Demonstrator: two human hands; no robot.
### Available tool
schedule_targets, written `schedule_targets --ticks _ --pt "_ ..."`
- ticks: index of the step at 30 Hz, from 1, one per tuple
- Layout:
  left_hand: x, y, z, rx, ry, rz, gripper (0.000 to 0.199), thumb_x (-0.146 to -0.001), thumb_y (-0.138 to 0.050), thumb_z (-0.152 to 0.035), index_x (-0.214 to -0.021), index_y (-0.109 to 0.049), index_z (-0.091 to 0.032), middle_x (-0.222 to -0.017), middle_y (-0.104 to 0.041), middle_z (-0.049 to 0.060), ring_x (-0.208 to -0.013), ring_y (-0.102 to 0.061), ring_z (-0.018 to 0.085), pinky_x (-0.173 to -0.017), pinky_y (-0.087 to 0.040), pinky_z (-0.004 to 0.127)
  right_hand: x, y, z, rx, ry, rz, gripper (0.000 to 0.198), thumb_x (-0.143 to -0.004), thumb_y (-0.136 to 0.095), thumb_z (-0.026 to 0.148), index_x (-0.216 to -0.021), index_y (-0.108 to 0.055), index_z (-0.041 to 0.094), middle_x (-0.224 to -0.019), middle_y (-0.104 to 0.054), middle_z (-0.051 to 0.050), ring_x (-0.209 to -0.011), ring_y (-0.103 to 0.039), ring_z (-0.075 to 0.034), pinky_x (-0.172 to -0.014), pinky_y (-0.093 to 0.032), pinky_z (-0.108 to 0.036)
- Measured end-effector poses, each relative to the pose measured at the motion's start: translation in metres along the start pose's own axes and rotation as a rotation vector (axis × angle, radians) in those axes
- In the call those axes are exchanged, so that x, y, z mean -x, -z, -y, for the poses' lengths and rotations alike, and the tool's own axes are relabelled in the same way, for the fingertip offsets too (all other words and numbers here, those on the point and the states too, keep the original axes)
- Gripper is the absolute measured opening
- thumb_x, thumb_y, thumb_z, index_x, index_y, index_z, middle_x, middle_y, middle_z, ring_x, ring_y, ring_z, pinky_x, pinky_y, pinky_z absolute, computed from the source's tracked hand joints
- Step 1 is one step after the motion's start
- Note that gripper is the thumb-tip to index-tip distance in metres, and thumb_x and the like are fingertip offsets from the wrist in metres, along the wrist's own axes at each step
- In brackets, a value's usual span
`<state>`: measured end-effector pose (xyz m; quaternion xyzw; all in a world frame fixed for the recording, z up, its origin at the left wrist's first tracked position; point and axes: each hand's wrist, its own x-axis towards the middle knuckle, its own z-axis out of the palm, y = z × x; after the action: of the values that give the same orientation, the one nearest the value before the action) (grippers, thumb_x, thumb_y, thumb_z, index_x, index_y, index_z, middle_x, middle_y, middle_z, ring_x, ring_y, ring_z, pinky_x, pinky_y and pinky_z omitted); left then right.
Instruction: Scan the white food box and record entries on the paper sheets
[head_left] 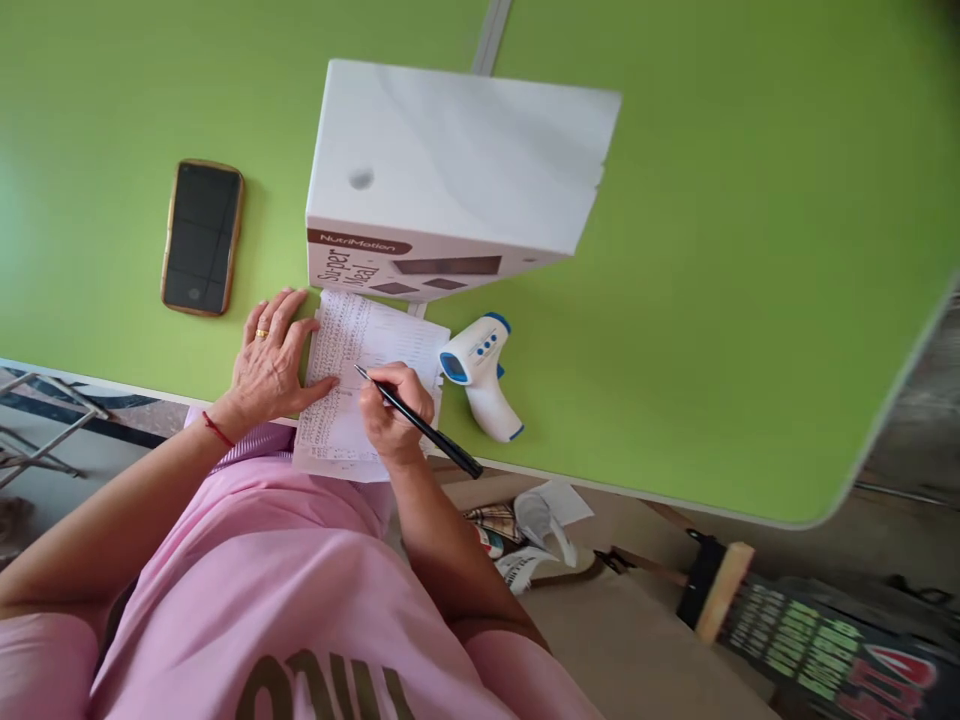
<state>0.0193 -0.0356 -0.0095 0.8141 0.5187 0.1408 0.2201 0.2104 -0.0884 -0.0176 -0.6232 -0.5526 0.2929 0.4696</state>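
Note:
Sheets of paper [341,340] covered in handwriting lie at the table's near edge, their lower end overhanging it. My left hand [274,355] rests flat with fingers spread, its thumb and fingertips along the paper's left side. Held in my right hand [397,410] is a black pen [427,430], its tip close over the middle of the page; I cannot tell whether it touches. Just right of the paper lies a white and blue infrared thermometer [484,370]. A white box [457,150] printed "NutriMotion" and "Super Meal" stands directly behind the paper.
A smartphone [202,238] with a dark screen and brown-edged case lies at left on the green table [720,260]. Below the table's near edge are a brown surface [622,640] with loose papers, a dark printed bag [817,640] and metal legs [52,425] at far left.

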Motion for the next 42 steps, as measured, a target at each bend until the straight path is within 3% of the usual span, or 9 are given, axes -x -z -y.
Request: schedule_targets --ticks 3,9,13,22,32,36,42 --pt "0.002 0.004 -0.002 -0.019 0.021 0.038 0.071 -0.083 -0.068 -0.07 -0.132 -0.051 -0.023 -0.164 -0.038 0.018 -0.156 -0.031 0.041 -0.127 -0.022 0.065 0.001 0.001 0.003 -0.062 0.019 0.013 0.011 -0.092 -0.055 0.033 -0.085 -0.059 0.026 -0.071 -0.064 0.0 -0.065 -0.061 -0.016 -0.062 -0.051 -0.031" --pt "0.005 0.008 -0.004 -0.074 0.022 0.048 0.069 -0.083 -0.066 -0.072 -0.13 -0.052 -0.023 -0.163 -0.041 0.019 -0.154 -0.034 0.041 -0.126 -0.024 0.065 0.004 0.003 0.011 -0.055 -0.071 0.067 0.01 -0.093 -0.054 0.034 -0.087 -0.058 0.026 -0.068 -0.059 0.002 -0.056 -0.053 -0.014 -0.057 -0.047 -0.03" --pt "0.007 0.007 -0.002 -0.091 0.009 0.045 0.069 -0.084 -0.065 -0.073 -0.129 -0.051 -0.022 -0.162 -0.042 0.021 -0.154 -0.036 0.042 -0.124 -0.025 0.066 0.002 0.001 0.013 -0.068 -0.058 0.101 0.009 -0.094 -0.054 0.032 -0.087 -0.057 0.026 -0.068 -0.061 0.002 -0.058 -0.055 -0.014 -0.058 -0.047 -0.029" --pt "0.0 -0.002 0.006 -0.092 -0.035 -0.003 0.072 -0.084 -0.066 -0.07 -0.131 -0.051 -0.018 -0.161 -0.042 0.023 -0.154 -0.035 0.042 -0.126 -0.025 0.061 -0.002 -0.008 -0.001 -0.029 0.037 0.002 0.009 -0.091 -0.056 0.03 -0.088 -0.061 0.024 -0.07 -0.063 0.003 -0.057 -0.054 -0.012 -0.057 -0.048 -0.025" --pt "-0.009 -0.01 0.007 -0.082 -0.047 -0.04 0.073 -0.078 -0.074 -0.061 -0.133 -0.051 -0.018 -0.16 -0.042 0.023 -0.153 -0.036 0.043 -0.127 -0.024 0.061 -0.016 0.009 0.002 -0.056 0.052 0.026 0.008 -0.088 -0.059 0.029 -0.09 -0.061 0.022 -0.069 -0.06 0.005 -0.056 -0.05 -0.01 -0.055 -0.045 -0.024" --pt "-0.01 -0.011 0.006 -0.082 -0.045 -0.047 0.072 -0.077 -0.075 -0.057 -0.133 -0.05 -0.019 -0.16 -0.042 0.022 -0.153 -0.036 0.042 -0.127 -0.024 0.06 -0.016 -0.001 -0.002 -0.063 0.099 -0.061 0.013 -0.09 -0.058 0.033 -0.084 -0.059 0.022 -0.065 -0.056 0.006 -0.053 -0.048 -0.009 -0.053 -0.043 -0.023" --pt "-0.009 -0.013 0.005 -0.054 -0.054 -0.045 0.074 -0.077 -0.076 -0.06 -0.133 -0.051 -0.018 -0.16 -0.042 0.022 -0.153 -0.035 0.042 -0.127 -0.023 0.06 -0.005 -0.012 -0.017 0.058 0.127 -0.073 0.02 -0.093 -0.056 0.038 -0.079 -0.058 0.023 -0.06 -0.054 0.006 -0.053 -0.05 -0.01 -0.054 -0.045 -0.025"
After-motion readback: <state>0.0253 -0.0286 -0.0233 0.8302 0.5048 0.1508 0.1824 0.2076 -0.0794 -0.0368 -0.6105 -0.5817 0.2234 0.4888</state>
